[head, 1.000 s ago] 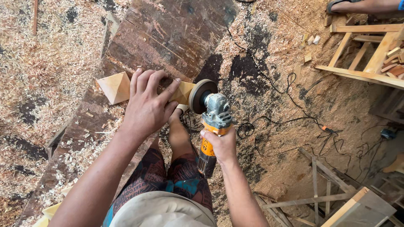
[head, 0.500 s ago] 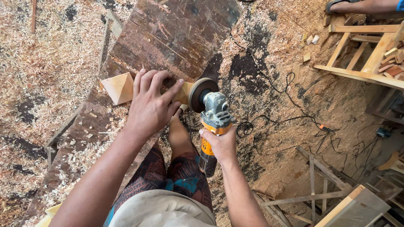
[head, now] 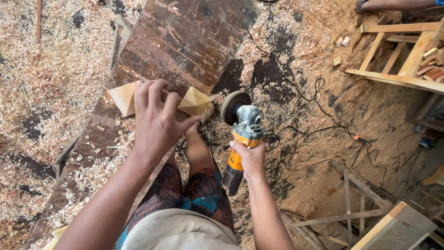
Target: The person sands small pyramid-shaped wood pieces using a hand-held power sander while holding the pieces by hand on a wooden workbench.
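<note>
A pale wooden piece (head: 195,102) with a pyramid-shaped point at each end lies across a dark, worn plank (head: 185,37). My left hand (head: 155,122) is spread over its middle with straightened fingers and the thumb out; contact with the wood is unclear. My right hand (head: 249,159) grips the orange handle of an angle grinder (head: 245,125). Its round sanding disc (head: 233,107) hangs a short gap to the right of the piece's right point, not touching it.
Sawdust and shavings cover the ground on all sides. The grinder's black cable (head: 319,129) snakes off to the right. A pale wooden frame (head: 397,78) stands at the upper right and slats (head: 351,203) lie at the lower right. Another person's foot (head: 393,3) shows at the top edge.
The grinder has drawn back to the right, off the piece's right point. My left hand has loosened from a pressing grip to spread fingers, uncovering the right point.
</note>
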